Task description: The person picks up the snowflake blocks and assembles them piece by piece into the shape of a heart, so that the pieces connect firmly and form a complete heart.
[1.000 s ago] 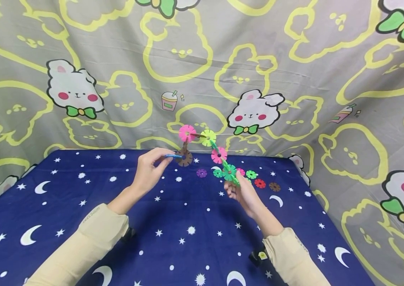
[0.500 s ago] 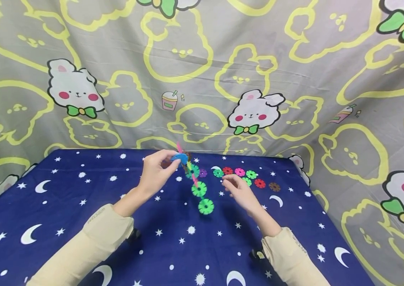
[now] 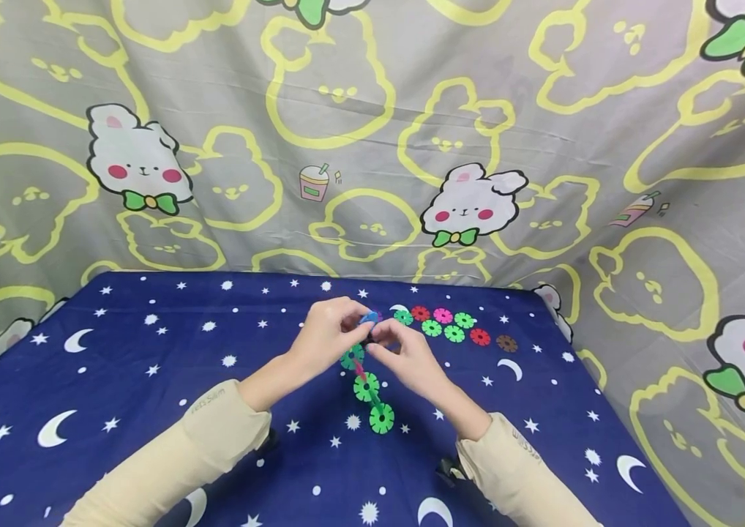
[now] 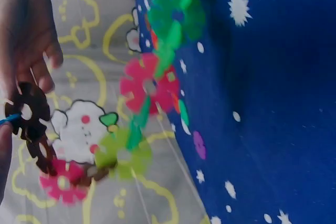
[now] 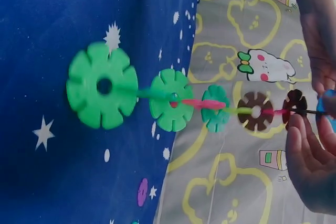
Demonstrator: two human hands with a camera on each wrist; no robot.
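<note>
Between finger and thumb, my left hand [image 3: 328, 331] pinches a blue notched snowflake disc [image 3: 369, 317]. Right beside it, my right hand [image 3: 408, 355] has its thumb and fingers at a dark brown disc [image 5: 295, 102], pinching its edge. A chain of interlocked discs hangs from the hands, with a green disc [image 3: 382, 418] at its low end and another green disc [image 3: 366, 386] above. The left wrist view shows a pink disc [image 4: 149, 83] and a yellow-green disc [image 4: 124, 153] in the chain. Fingers hide much of the join in the head view.
Several loose discs lie on the starry blue cloth [image 3: 267, 468] beyond the right hand, among them a red disc [image 3: 480, 337] and a brown disc [image 3: 507, 343]. A purple disc [image 4: 199, 145] lies nearby. A patterned curtain [image 3: 227, 241] stands behind the table.
The right hand let go of the chain's green part, which swung down and hangs. Both hands then came together at the middle, the left carrying the blue disc rightward and down.
</note>
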